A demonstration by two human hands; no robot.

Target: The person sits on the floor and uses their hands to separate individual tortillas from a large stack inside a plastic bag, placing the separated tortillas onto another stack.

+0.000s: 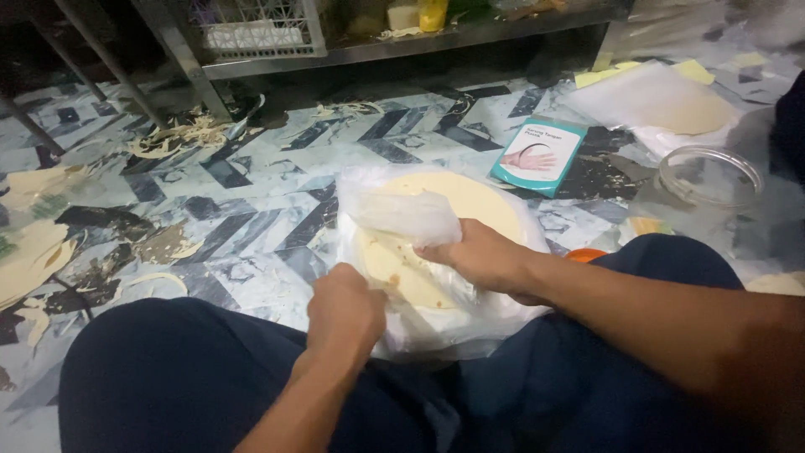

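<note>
- Head view, looking down: a person is seated on a patterned tiled floor (251, 184), with dark-trousered knees at the lower left and lower right of the frame.
- A stack of round, pale flatbreads (470, 205) is seen between the knees, resting on the floor inside a thin clear plastic bag (453, 327).
- The right hand (474, 256) is laid on top of the stack, fingers closed around a bunched-up fold of the plastic, which is lifted above the bread.
- The left hand (344, 315) is curled into a loose fist at the near edge of the stack, touching the bag; whether anything is gripped inside it cannot be told.
- A small teal and white box (538, 156) with a picture of a hand on it is lying on the floor just beyond the stack, to the right.
- Further right, a clear round lid (708, 172) is seen, and behind it another flatbread on white plastic sheets (646, 96).
- Pale dough scraps (180, 134) are scattered on the floor at the upper left, with larger dough pieces (33, 252) at the left edge.
- A metal shelf (402, 46) runs along the top, with a white wire basket (256, 25) on it.
</note>
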